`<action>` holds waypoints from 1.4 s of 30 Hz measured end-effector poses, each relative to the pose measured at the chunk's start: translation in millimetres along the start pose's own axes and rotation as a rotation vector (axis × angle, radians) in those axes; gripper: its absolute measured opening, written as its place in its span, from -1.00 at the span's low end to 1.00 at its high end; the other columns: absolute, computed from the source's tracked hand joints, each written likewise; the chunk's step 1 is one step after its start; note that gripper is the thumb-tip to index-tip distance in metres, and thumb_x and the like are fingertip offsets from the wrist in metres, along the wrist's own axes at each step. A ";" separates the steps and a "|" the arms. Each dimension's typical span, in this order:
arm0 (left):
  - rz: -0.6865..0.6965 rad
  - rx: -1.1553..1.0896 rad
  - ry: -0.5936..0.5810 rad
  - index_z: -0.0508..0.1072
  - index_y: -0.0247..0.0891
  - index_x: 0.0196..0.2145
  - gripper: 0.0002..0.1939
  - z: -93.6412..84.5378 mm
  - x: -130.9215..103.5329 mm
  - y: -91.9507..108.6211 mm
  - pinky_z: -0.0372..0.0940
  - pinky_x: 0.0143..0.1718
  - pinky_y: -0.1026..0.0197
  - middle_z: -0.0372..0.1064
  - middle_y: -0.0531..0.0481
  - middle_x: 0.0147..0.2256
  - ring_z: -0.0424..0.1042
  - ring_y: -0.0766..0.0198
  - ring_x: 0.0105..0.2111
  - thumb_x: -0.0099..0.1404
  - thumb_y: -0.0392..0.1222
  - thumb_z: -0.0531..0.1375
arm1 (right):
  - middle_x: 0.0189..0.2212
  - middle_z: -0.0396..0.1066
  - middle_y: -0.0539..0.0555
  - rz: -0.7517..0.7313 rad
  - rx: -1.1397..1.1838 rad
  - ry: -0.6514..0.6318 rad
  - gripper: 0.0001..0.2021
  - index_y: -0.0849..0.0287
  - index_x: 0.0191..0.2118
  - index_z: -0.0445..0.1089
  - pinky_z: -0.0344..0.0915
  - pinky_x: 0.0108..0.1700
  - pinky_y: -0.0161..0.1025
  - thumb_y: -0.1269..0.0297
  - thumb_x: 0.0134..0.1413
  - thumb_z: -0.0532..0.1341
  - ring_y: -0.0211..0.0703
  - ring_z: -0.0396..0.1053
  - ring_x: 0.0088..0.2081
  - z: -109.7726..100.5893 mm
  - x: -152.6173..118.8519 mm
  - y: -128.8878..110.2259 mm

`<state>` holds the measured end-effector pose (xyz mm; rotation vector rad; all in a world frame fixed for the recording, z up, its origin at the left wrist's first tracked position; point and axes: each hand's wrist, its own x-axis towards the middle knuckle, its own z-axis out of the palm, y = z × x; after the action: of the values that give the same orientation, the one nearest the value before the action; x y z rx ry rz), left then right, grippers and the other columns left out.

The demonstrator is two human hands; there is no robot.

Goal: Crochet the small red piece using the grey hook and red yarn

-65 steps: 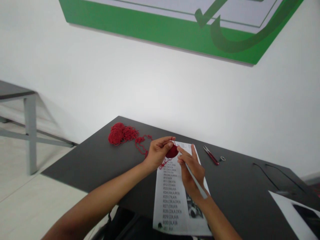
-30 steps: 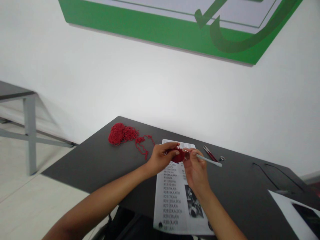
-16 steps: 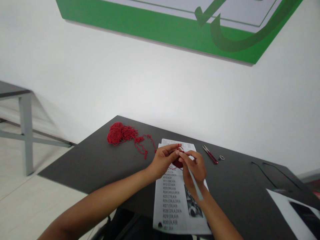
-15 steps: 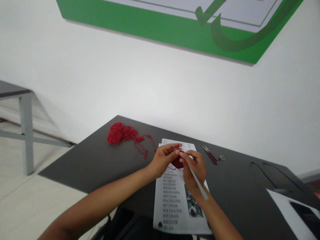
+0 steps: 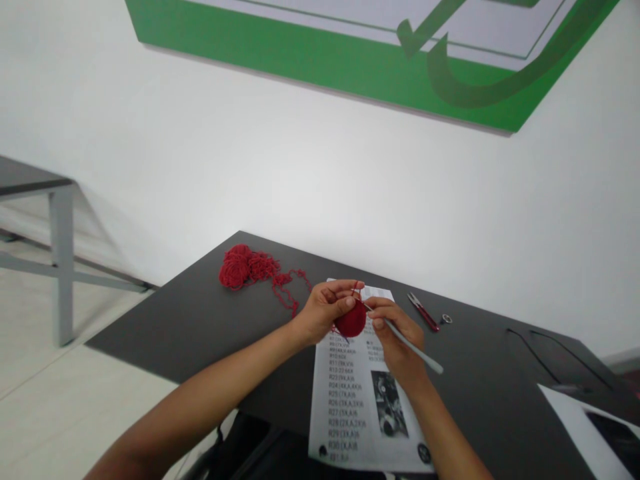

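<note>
My left hand (image 5: 325, 308) pinches a round piece of red crochet work (image 5: 351, 321) between thumb and fingers, with a strand of red yarn passing over its raised index finger. In my right hand (image 5: 400, 337) is a crochet hook (image 5: 413, 347) with a pale grey handle, which slants down to the right. The hook's tip reaches the top edge of the crochet piece, close to the left fingertips. Under both hands lies a printed pattern sheet (image 5: 345, 427) with rows of text and a dark photo.
A ball of red yarn (image 5: 235, 267) with loose tangled strands sits at the table's (image 5: 200, 340) back left. Small red-handled snips (image 5: 424, 312) and a small ring-like item (image 5: 447, 319) lie right of the hands. Farther right are eyeglasses (image 5: 560, 373) and a white sheet (image 5: 575, 420).
My right hand has turned and shifted slightly right, and the hook's handle now lies flatter, pointing more to the right. More of the red crochet piece shows between the hands.
</note>
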<state>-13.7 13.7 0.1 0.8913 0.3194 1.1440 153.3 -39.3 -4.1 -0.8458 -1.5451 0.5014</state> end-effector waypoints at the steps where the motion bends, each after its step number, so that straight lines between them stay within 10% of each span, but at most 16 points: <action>1: -0.001 -0.014 0.005 0.64 -0.32 -0.14 -0.53 -0.7 0.4 0.4 0.36 -0.38 0.31 0.59 -0.05 -0.38 0.52 0.34 -0.46 -0.01 -0.13 0.55 | -0.12 0.60 0.10 0.007 -0.001 -0.007 -0.87 0.02 -0.26 0.57 0.47 0.01 -0.03 0.16 0.25 0.28 0.01 0.55 -0.07 -0.5 -0.7 0.4; 17: -0.112 -0.187 -0.005 0.63 -0.32 -0.25 -0.59 -1.6 -0.8 7.0 0.40 -0.37 0.39 0.61 -0.04 -0.39 0.54 0.38 -0.47 -0.06 -0.17 0.57 | 0.01 0.60 0.15 0.211 0.317 -0.043 -0.80 0.03 -0.27 0.49 0.40 0.11 0.17 0.03 0.22 0.29 0.15 0.55 0.03 -1.0 -6.8 2.9; 29: -0.031 -0.060 -0.043 0.60 -0.30 -0.26 -0.59 -3.2 1.9 -4.1 0.46 -0.32 0.28 0.61 -0.04 -0.38 0.59 0.27 -0.41 -0.03 -0.10 0.56 | -0.27 0.63 0.00 0.410 0.721 0.090 -0.73 0.01 -0.40 0.39 0.49 -0.09 0.04 -0.03 0.19 0.30 -0.02 0.58 -0.25 20.7 3.7 -3.6; 42: 0.222 0.290 0.025 0.63 -0.23 -0.06 -0.58 0.3 -3.3 -18.6 0.42 -0.19 0.23 0.59 -0.06 -0.28 0.53 0.27 -0.29 0.11 -0.11 0.47 | -0.21 0.57 0.06 0.080 -0.013 0.246 -0.90 0.06 -0.29 0.57 0.42 -0.02 -0.07 0.18 0.18 0.35 -0.04 0.51 -0.13 16.2 -2.3 3.9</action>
<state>-2.8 8.3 -14.4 1.1902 0.4217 1.3352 138.3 -36.1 -11.0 -0.9455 -1.2945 0.4283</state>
